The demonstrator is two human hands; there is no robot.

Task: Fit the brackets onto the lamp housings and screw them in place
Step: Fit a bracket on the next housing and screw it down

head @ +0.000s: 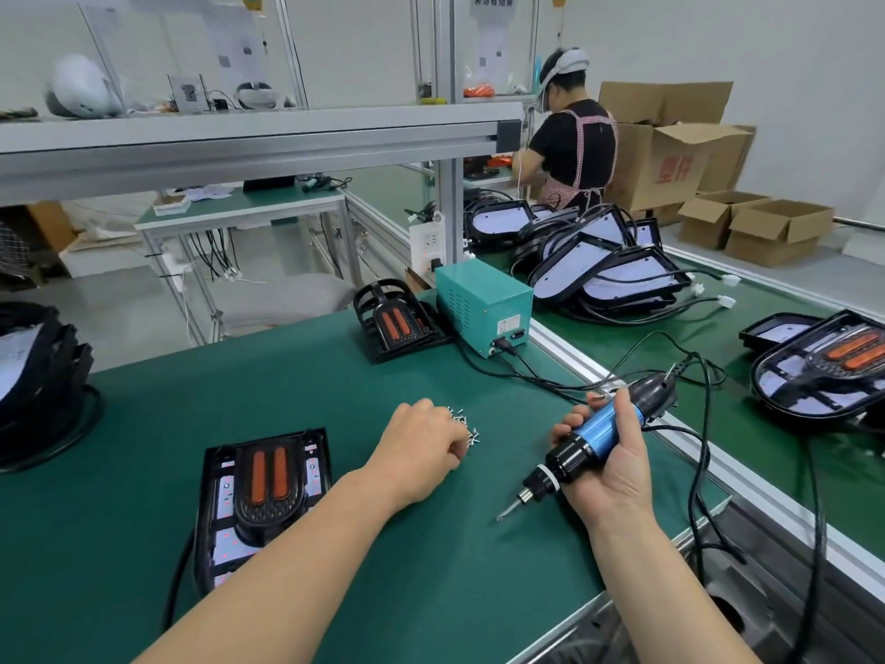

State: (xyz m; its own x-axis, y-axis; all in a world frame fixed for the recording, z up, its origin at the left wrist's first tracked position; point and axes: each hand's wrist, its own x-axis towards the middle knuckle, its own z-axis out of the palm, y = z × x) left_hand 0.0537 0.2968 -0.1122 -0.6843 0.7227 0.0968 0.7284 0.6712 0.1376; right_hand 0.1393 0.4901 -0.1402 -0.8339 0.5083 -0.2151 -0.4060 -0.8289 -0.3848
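A black lamp housing (218,543) lies on the green mat at the lower left. On it sits a black bracket (269,481) with two orange strips. My left hand (421,448) rests over a small heap of screws (467,426), fingers curled onto them; whether it holds one is hidden. My right hand (608,452) grips a blue and black electric screwdriver (594,438), its bit pointing down-left just above the mat. A second housing with a bracket (397,323) lies farther back.
A teal power box (483,299) stands behind the screws, its black cables trailing to the screwdriver. Stacked housings (608,261) lie on the conveyor at the right, with more housings (823,371) at the far right. Another stack (33,366) sits at the left. A person works at the back.
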